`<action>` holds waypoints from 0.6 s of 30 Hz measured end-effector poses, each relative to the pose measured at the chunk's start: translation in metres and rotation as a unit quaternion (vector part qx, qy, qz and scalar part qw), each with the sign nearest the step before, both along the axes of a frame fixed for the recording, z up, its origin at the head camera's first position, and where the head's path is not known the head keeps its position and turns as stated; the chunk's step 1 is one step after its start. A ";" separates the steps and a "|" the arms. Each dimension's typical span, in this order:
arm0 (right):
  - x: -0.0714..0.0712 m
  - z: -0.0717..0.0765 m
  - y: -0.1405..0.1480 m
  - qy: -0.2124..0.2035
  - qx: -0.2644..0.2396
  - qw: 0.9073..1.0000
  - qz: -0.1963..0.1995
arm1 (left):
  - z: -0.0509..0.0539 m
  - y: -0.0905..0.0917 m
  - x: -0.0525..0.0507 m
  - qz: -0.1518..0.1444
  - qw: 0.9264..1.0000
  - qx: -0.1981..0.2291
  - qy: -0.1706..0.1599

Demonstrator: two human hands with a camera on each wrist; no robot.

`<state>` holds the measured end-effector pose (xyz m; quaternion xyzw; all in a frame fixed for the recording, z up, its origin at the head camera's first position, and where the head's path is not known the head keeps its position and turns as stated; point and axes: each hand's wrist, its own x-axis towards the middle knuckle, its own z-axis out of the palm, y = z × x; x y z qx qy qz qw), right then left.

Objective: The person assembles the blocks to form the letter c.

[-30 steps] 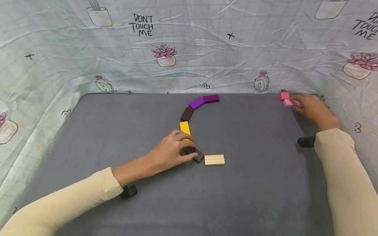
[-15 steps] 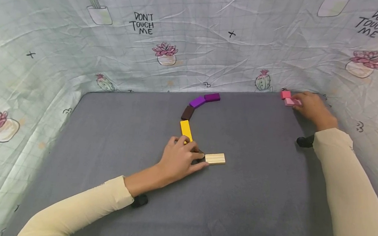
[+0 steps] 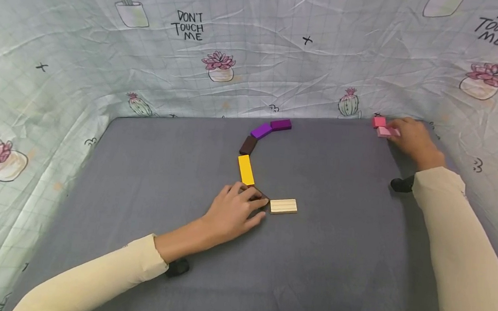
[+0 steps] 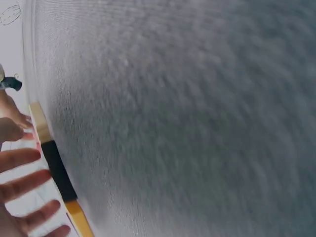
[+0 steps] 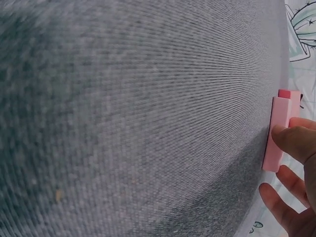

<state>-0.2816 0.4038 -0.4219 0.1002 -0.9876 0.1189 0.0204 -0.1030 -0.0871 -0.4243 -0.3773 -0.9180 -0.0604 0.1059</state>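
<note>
1. Lying flat on the grey cloth [image 3: 319, 268], the light pink block [image 3: 383, 132] is in the far right corner, just in front of the hot pink block [image 3: 379, 122]. It looks light, stiff and hard to break; smooth faces may slip a little.
2. Best hold, I'd judge: across the long sides near the middle, as the right hand [image 3: 413, 140] does, pinching it between thumb and finger.
3. The left hand [image 3: 232, 212] grasps nothing; its fingers spread loosely over a dark brown block [image 4: 58, 170]. Whether they touch it, I cannot tell.
4. That block sits between the pale wooden block [image 3: 283, 206] and the yellow block [image 3: 246, 170]. It should slide easily under light fingertip pressure on its edges.
5. Beyond, a second brown block [image 3: 248, 145] and two purple blocks [image 3: 261, 130] continue the curve.
</note>
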 end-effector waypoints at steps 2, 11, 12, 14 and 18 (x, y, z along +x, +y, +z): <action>0.000 -0.001 0.001 0.007 -0.002 1.000 0.003 | 0.001 -0.004 -0.002 -0.014 1.000 -0.001 -0.011; 0.002 0.000 0.003 0.008 -0.010 1.000 -0.005 | 0.006 -0.014 -0.042 -0.207 0.976 -0.048 0.052; 0.002 0.000 0.003 0.008 -0.011 1.000 -0.006 | 0.006 -0.015 -0.048 -0.218 0.973 -0.049 0.055; 0.003 0.000 0.002 0.009 -0.013 1.000 -0.006 | 0.006 -0.017 -0.056 -0.230 0.971 -0.044 0.050; 0.002 -0.003 0.001 0.025 -0.013 1.000 0.005 | 0.006 -0.018 -0.057 -0.175 0.984 -0.012 0.024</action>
